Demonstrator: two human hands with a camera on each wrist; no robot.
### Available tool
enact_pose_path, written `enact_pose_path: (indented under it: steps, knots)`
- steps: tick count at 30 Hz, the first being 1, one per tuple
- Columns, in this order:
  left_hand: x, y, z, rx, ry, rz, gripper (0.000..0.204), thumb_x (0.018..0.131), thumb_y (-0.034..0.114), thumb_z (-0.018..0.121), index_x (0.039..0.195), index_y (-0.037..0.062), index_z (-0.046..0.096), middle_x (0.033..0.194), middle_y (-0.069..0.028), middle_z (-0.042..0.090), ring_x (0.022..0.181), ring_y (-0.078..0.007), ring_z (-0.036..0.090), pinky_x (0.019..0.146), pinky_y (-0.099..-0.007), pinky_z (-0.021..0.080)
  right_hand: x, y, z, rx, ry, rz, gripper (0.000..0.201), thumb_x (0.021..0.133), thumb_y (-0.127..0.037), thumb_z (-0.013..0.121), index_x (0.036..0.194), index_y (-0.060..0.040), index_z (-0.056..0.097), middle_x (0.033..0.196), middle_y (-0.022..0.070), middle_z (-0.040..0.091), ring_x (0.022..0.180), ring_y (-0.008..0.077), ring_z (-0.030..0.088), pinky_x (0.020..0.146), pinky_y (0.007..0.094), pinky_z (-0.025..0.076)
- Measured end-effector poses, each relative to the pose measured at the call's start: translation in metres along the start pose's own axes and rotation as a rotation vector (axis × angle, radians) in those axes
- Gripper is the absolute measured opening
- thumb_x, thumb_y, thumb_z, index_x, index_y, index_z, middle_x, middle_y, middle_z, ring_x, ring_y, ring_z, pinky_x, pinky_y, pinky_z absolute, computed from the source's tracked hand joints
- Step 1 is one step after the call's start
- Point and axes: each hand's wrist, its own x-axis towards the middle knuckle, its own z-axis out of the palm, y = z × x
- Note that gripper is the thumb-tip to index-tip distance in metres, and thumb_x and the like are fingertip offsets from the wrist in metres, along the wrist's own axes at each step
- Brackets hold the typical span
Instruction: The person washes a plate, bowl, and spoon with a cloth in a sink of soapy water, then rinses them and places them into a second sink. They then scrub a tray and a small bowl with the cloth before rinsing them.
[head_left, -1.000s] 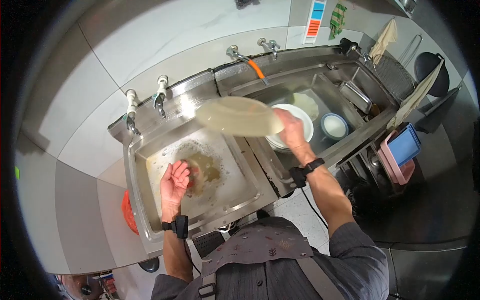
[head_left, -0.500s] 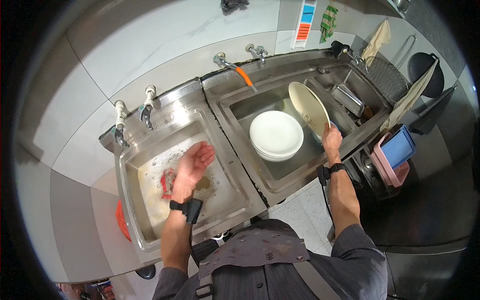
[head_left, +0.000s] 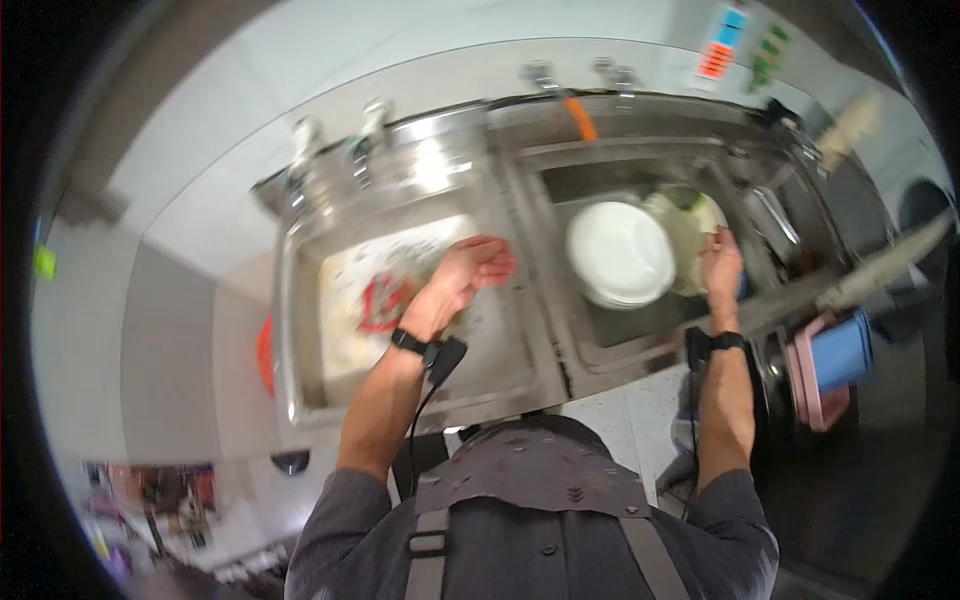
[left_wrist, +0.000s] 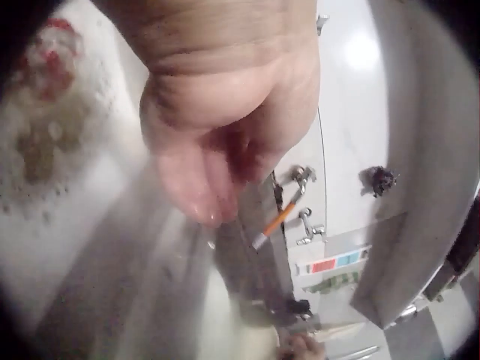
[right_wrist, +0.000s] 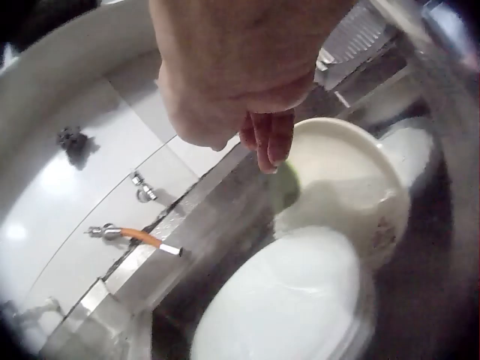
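Below right hand (right_wrist: 232,75) fingers (right_wrist: 268,142) — cream plate (right_wrist: 337,176), apart | tilted

Glossy plates (head_left: 620,252), brushed-metal sink (head_left: 545,300)

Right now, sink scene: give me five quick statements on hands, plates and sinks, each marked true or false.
1. The right hand is over the right-hand steel sink. True.
2. The left hand has a grip on a plate. False: it holds nothing, fingers relaxed above the soapy left-hand steel sink.
3. A stack of round white plates sits in the right-hand sink. True.
4. The cream patterned plate lies in the left-hand sink. False: it lies in the right-hand sink beside the white stack, under the right hand.
5. A red scrubbing cloth lies in the foamy left-hand sink. True.
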Motion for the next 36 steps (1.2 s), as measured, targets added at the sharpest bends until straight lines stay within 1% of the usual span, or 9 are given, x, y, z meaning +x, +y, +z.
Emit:
enact_pose_path:
  steps: [6,14,17,19,20,23,29,34,36]
  knots:
    - [-0.061,0.005,-0.13,0.164,0.317,0.002,0.021,0.099,0.015,0.065,0.112,-0.002,0.064,0.094,-0.0123,0.072,0.076,-0.0183,0.07,0.067,-0.029,0.059,-0.013,-0.159,0.045,0.331,-0.282,-0.232,0.031,0.098,-0.019,0.062,0.121,0.0003,0.067,0.105,0.0199,0.074,0.086,0.0299,0.073,0.078,0.0381,0.057]
    - [-0.133,-0.004,-0.272,0.736,0.806,-0.127,0.036,0.094,0.03,0.066,0.113,-0.0001,0.069,0.091,-0.0114,0.07,0.075,-0.0218,0.065,0.065,-0.0358,0.057,-0.15,-0.38,0.146,0.282,-1.18,-0.838,0.045,0.093,-0.029,0.063,0.132,-0.0068,0.063,0.122,0.0205,0.069,0.111,0.0406,0.065,0.097,0.0479,0.051]
    - [-0.116,-0.041,-0.336,1.349,0.695,-0.214,0.044,0.095,0.035,0.061,0.107,-0.0058,0.071,0.107,-0.0268,0.07,0.102,-0.0364,0.07,0.085,-0.0423,0.057,-0.213,-0.413,0.198,0.296,-1.21,-0.974,0.061,0.091,-0.03,0.068,0.146,-0.0113,0.051,0.134,0.0234,0.062,0.124,0.0394,0.059,0.104,0.0463,0.049]
    - [-0.129,-0.023,-0.301,1.263,0.702,-0.262,0.044,0.095,0.036,0.058,0.121,0.0007,0.066,0.121,-0.0242,0.067,0.113,-0.0362,0.066,0.093,-0.0424,0.054,-0.246,-0.435,0.207,0.106,-1.403,-0.905,0.083,0.089,-0.027,0.073,0.16,-0.0173,0.03,0.161,0.0248,0.033,0.147,0.0372,0.037,0.117,0.0431,0.038]
    - [-0.134,-0.017,-0.29,1.177,0.7,-0.312,0.049,0.096,0.037,0.056,0.135,0.0073,0.061,0.134,-0.0215,0.063,0.124,-0.036,0.061,0.101,-0.0424,0.05,-0.26,-0.439,0.215,0.105,-1.407,-0.905,0.083,0.089,-0.027,0.073,0.16,-0.0173,0.03,0.161,0.0248,0.033,0.147,0.0372,0.037,0.117,0.0431,0.038]
    - [-0.101,-0.078,-0.36,1.276,0.664,-0.191,0.049,0.098,0.038,0.052,0.141,0.0136,0.057,0.137,-0.0184,0.063,0.129,-0.0357,0.057,0.106,-0.0428,0.047,-0.282,-0.461,0.23,-0.073,-1.384,-0.766,0.095,0.087,-0.03,0.077,0.163,-0.0236,0.02,0.169,0.0207,0.008,0.149,0.0462,0.028,0.12,0.0463,0.035]
    - [-0.081,-0.115,-0.393,1.136,0.567,-0.025,0.048,0.097,0.033,0.053,0.14,0.0112,0.058,0.132,-0.0183,0.066,0.124,-0.0365,0.061,0.102,-0.0414,0.049,-0.32,-0.47,0.263,-0.223,-1.428,-0.928,0.092,0.086,-0.029,0.077,0.161,-0.0232,0.025,0.168,0.017,0.02,0.146,0.0452,0.035,0.117,0.0488,0.039]
    - [-0.082,-0.106,-0.4,0.78,0.676,-0.363,0.043,0.089,0.031,0.069,0.116,-0.0016,0.069,0.111,-0.0195,0.074,0.099,-0.0285,0.071,0.083,-0.0412,0.054,-0.328,-0.449,0.274,-0.245,-1.528,-1.023,0.07,0.086,-0.023,0.074,0.15,-0.0168,0.047,0.15,0.0156,0.049,0.134,0.041,0.05,0.111,0.05,0.044]
    - [-0.082,-0.086,-0.379,0.862,0.659,-0.364,0.041,0.09,0.029,0.063,0.117,-0.0003,0.07,0.117,-0.0207,0.072,0.109,-0.0328,0.068,0.09,-0.0418,0.053,-0.324,-0.441,0.279,-0.376,-1.607,-1.017,0.061,0.086,-0.022,0.073,0.144,-0.0138,0.055,0.142,0.0149,0.057,0.13,0.0394,0.054,0.11,0.0492,0.045]
